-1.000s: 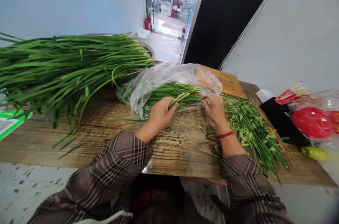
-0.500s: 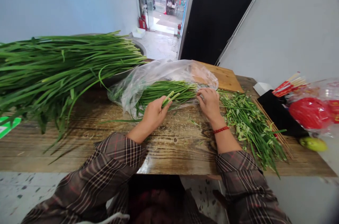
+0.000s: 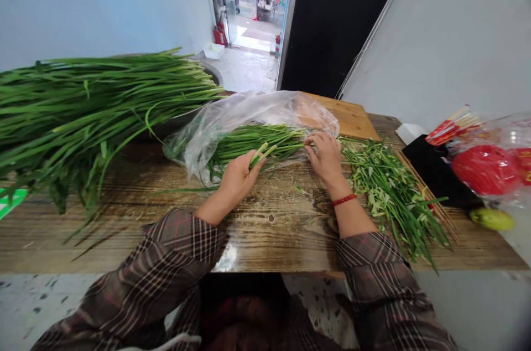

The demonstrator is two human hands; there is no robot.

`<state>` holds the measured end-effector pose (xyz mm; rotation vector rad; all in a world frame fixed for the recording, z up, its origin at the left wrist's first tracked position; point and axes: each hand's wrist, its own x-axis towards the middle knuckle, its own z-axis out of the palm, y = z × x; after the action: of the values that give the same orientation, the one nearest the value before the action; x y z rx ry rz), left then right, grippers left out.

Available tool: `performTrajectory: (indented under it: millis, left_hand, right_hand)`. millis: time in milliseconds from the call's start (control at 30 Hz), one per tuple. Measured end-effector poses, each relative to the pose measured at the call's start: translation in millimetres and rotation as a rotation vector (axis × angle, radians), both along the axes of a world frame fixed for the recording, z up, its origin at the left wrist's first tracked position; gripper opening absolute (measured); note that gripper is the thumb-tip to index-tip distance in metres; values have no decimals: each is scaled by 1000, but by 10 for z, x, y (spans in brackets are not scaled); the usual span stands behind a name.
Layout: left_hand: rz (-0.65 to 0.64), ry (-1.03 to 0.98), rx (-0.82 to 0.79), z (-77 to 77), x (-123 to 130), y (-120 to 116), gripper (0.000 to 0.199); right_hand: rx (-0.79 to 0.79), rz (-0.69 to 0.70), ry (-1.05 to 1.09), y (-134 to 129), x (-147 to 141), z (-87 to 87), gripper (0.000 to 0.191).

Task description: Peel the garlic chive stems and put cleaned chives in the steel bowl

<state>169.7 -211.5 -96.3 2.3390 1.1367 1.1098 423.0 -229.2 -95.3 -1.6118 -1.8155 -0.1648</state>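
My left hand (image 3: 240, 176) is closed around a few garlic chives (image 3: 263, 153), their pale cut ends poking up past the thumb and the leaves trailing left. Behind it, a bunch of garlic chives (image 3: 257, 140) lies in an open clear plastic bag (image 3: 232, 110). My right hand (image 3: 326, 154) pinches at the pale ends of that bunch, thumb and forefinger together on a thin stalk. A heap of trimmed chive scraps (image 3: 384, 190) lies just right of my right wrist, which wears a red bead bracelet (image 3: 344, 200).
A large pile of long chives (image 3: 103, 96) rests over a metal basin (image 3: 213, 74) at left. A wooden board (image 3: 348, 117) is behind the bag. On the right are a black box (image 3: 440, 174), thin sticks, a red bundle in plastic (image 3: 485, 168) and a yellow-green fruit (image 3: 492, 218).
The view has shifted slightly, moving everything a little left. My right hand's fingers have closed on a stalk at the bunch's end; my left hand keeps its hold.
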Motion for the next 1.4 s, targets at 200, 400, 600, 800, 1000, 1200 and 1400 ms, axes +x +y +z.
performTrajectory:
  millis: [200, 400, 600, 800, 1000, 1200, 1400]
  left_hand:
    - [6, -94, 102, 68, 14, -14, 35]
    - [-196, -81, 24, 128, 63, -60, 34]
    - [-200, 26, -152, 109, 81, -76, 37]
    - [-115, -1, -232, 122, 53, -41, 37]
    - [-118, -11, -257, 106, 63, -31, 36]
    - [-200, 7, -275, 95, 68, -40, 36]
    - [-263, 54, -311, 63, 67, -38, 40]
  right_hand:
    - [-220, 310, 563, -80, -50, 69, 12]
    - [-366, 460, 916, -280, -360, 272, 25]
    - [-279, 353, 1063, -310, -507, 314, 31]
    - [-49, 74, 1007, -222, -174, 219, 41]
    - [-33, 277, 658, -252, -205, 221, 28]
    - [-64, 470, 495, -277, -501, 118, 40]
    - [-26, 407, 518, -271, -592, 106, 22]
